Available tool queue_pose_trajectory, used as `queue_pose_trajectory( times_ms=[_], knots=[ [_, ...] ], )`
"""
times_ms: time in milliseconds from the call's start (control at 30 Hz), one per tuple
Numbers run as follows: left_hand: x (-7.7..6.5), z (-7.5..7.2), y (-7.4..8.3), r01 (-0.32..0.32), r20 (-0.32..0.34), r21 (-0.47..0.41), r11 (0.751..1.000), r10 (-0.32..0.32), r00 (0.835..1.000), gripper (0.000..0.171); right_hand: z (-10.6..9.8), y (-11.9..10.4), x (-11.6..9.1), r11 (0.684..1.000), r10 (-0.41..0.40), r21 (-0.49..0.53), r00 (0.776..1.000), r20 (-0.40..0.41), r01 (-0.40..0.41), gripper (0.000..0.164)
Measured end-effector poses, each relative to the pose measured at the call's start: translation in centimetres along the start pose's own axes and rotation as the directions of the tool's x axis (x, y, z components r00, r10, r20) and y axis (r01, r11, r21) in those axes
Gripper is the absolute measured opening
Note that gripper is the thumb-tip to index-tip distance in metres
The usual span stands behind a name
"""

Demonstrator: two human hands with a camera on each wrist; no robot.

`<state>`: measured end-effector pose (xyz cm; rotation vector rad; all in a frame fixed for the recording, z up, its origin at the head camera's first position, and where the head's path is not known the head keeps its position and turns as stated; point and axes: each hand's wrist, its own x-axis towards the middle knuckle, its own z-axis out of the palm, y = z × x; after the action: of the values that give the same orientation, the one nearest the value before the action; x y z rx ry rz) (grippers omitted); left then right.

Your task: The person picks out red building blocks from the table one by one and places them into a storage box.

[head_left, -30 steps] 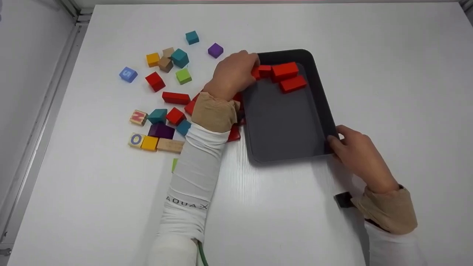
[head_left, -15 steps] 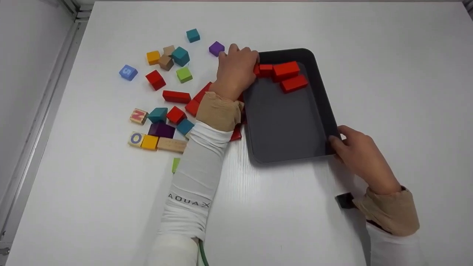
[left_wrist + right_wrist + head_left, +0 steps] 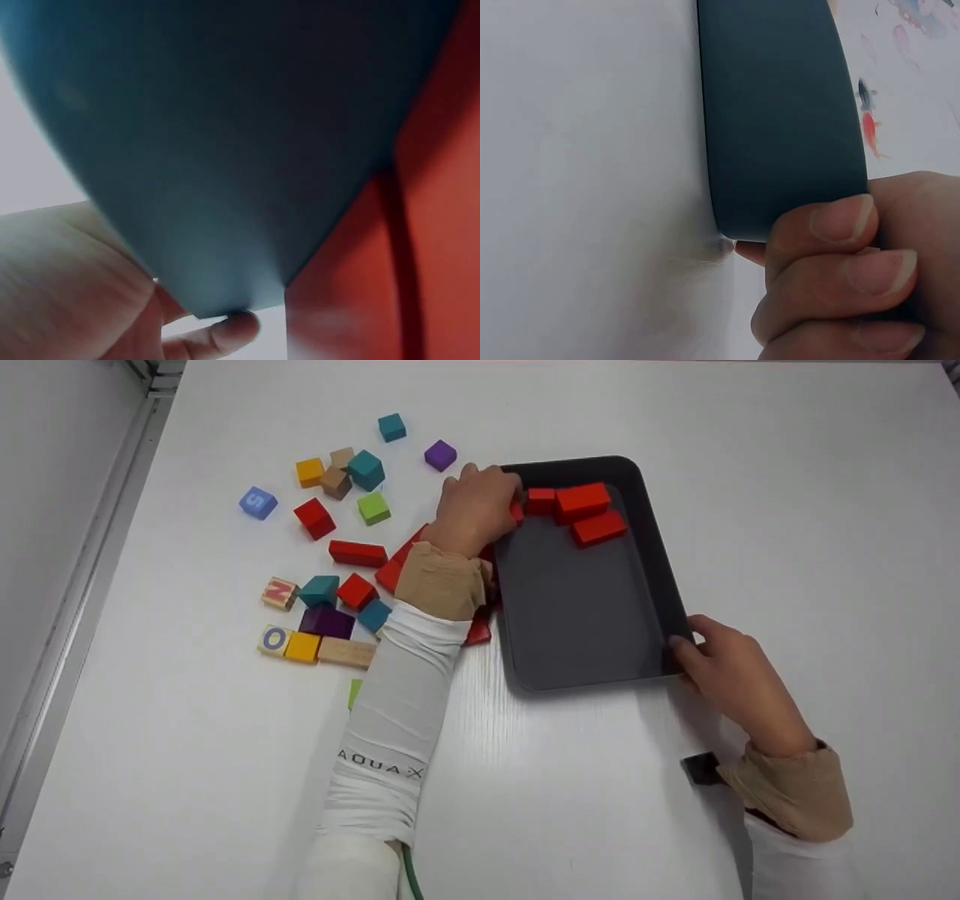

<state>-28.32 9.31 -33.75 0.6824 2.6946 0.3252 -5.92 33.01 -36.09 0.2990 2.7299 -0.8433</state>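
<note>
In the head view, a dark grey tray lies between both hands, with several red blocks at its far end. My left hand grips the tray's far left corner; a red block shows just beside its fingers, partly hidden. In the left wrist view, a fingertip lies at the lower end of the tray's wall. My right hand holds the near right corner, thumb over the rim. Its curled fingers press against the tray wall in the right wrist view.
Loose coloured blocks lie left of the tray, among them a red bar, a purple block and a letter block. More red blocks sit partly under the left forearm, close to the tray. A small black object is beside the right cuff.
The left hand's fingers have shifted slightly at the tray's corner, and the red block beside them appears further from its neighbour. The right hand keeps its hold; the tray stays nearly in place.
</note>
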Motion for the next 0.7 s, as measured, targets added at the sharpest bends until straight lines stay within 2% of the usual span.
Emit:
queue_pose_trajectory(
  times_ms=[167,467,567,700],
  knots=[
    [-0.1,0.1,0.0,-0.030,0.034,0.008,1.000,0.030,0.999,0.044,0.0,-0.1,0.0,1.000,0.005,0.005,1.000,0.001,-0.005,0.040],
    [-1.0,-0.9,0.0,0.000,0.115,-0.033,0.999,0.004,0.993,0.049,0.4,-0.3,0.1,1.000,0.005,0.009,1.000,0.008,-0.005,0.039],
    [-1.6,-1.3,0.3,0.002,0.105,-0.036,0.999,0.002,0.994,0.049,0.2,-0.3,0.0,1.000,0.007,0.010,1.000,0.010,-0.007,0.039],
    [-2.7,-2.0,0.5,-0.008,0.034,-0.041,0.999,0.010,0.999,0.051,-0.2,-0.2,-0.1,1.000,0.004,-0.002,1.000,0.010,-0.004,0.038]
  ],
)
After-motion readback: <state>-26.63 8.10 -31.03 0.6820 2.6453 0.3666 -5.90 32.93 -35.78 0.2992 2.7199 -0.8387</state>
